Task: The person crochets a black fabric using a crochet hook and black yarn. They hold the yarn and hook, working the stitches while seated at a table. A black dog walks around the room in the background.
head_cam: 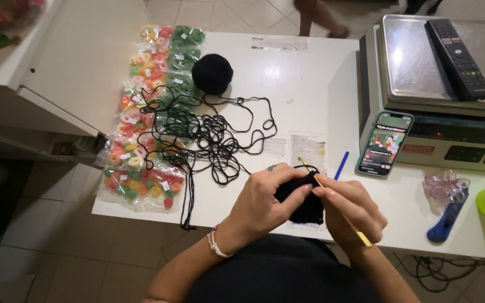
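Both hands meet, left hand (265, 202) and right hand (352, 210) pinching (fingers curled).

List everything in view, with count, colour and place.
round ball of black yarn: one, table top, far side
loose tangled black yarn: one heap, table middle
clear bags of coloured ring sweets: several, table's left edge
grey metal scale: one, right
black remote control: one, on scale
smartphone: one, lit, leaning on scale
blue pen: one, beside phone
blue cutter: one, right edge
black crochet piece: one, in hands
yellow crochet hook: one, right hand
left hand: holds piece
right hand: holds hook
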